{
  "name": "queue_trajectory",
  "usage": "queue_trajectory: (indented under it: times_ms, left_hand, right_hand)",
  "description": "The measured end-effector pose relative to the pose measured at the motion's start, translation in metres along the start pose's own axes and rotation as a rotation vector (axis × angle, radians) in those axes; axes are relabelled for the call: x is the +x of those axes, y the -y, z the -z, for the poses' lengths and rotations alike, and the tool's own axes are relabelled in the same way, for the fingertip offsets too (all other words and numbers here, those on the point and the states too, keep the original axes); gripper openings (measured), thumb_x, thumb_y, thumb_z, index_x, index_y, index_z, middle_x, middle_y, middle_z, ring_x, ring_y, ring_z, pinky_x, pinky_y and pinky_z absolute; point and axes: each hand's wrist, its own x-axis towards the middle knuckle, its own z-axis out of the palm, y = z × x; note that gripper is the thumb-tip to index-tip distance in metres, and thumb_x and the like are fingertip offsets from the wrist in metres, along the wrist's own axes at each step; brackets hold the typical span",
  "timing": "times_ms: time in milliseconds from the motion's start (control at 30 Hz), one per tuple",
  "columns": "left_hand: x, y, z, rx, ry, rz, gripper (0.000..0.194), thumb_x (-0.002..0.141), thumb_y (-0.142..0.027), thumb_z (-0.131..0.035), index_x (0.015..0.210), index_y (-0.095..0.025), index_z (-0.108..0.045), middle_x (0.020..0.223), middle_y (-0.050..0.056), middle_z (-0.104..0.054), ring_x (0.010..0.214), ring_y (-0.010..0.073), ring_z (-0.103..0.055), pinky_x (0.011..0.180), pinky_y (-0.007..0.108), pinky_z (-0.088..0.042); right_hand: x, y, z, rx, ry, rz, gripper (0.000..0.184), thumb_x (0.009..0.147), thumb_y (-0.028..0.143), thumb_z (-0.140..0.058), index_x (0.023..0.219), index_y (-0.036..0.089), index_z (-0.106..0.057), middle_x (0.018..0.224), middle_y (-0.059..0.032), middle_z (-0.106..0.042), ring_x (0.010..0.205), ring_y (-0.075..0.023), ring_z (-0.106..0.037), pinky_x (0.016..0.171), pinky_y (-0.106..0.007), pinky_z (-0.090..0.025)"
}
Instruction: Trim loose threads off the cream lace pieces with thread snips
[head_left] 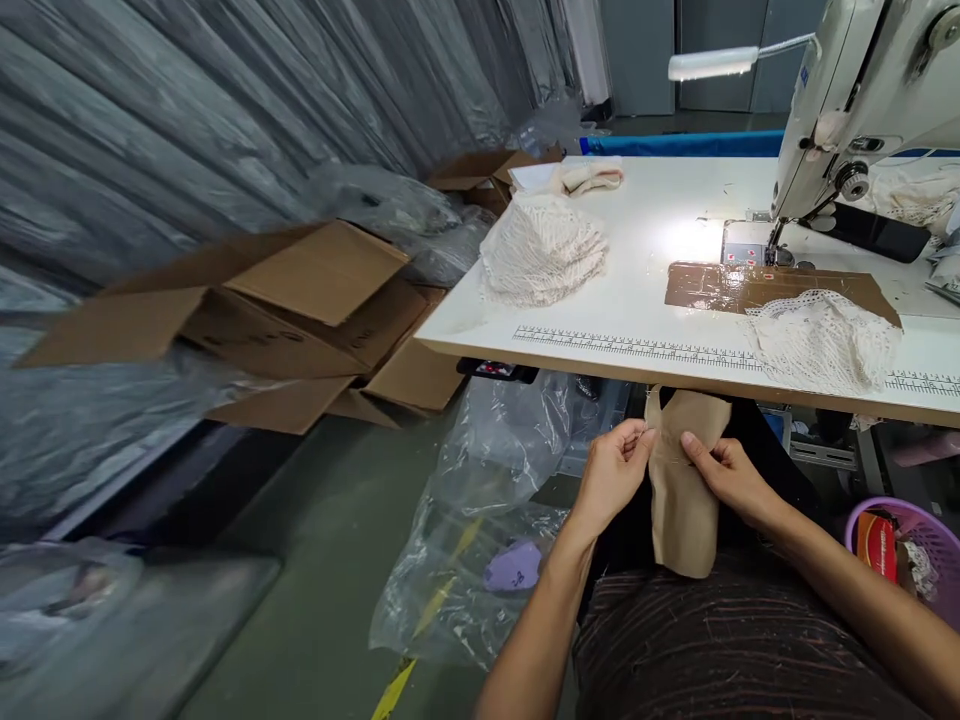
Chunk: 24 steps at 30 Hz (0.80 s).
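Observation:
Over my lap, just below the table's front edge, hangs a beige piece of fabric. My left hand is closed in a pinch at its upper left edge, where a narrow strip or fold sticks up. My right hand grips the fabric near its upper right side, the thumb lying on top and the other fingers partly hidden behind. Above my hands, a piece of cream lace lies on the white sewing table near the sewing machine.
More cream lace is heaped at the table's left end. Open cardboard boxes stand on the floor at left. A clear plastic bag hangs beneath the table, and a purple basket sits at my right.

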Motion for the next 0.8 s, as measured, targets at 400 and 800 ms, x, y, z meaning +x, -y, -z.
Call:
queue_trajectory:
  times_ms: [400,800]
  left_hand:
    - [-0.002,0.013,0.019,-0.099,0.207,0.081,0.037,0.075,-0.054,-0.075,0.072,-0.018,-0.067,0.072,0.002,-0.065,0.064,0.0123,-0.057,0.062,0.024,-0.048]
    - [-0.002,0.028,0.004,-0.016,0.132,-0.288,0.033,0.093,-0.046,-0.053,0.071,-0.022,-0.049,0.066,-0.001,-0.052,0.058,0.0124,-0.047,0.059,0.025,-0.041]
  right_hand:
    - [0.002,-0.016,0.016,-0.227,-0.183,0.105,0.068,0.075,0.083,-0.041,0.047,0.022,-0.035,0.049,0.0017,-0.032,0.048,-0.0091,-0.028,0.044,-0.026,-0.019]
    - [-0.001,-0.028,0.013,-0.179,0.002,0.010,0.069,0.069,0.086,-0.050,0.048,0.022,-0.035,0.045,0.0050,-0.029,0.043,-0.0059,-0.023,0.039,-0.024,-0.014]
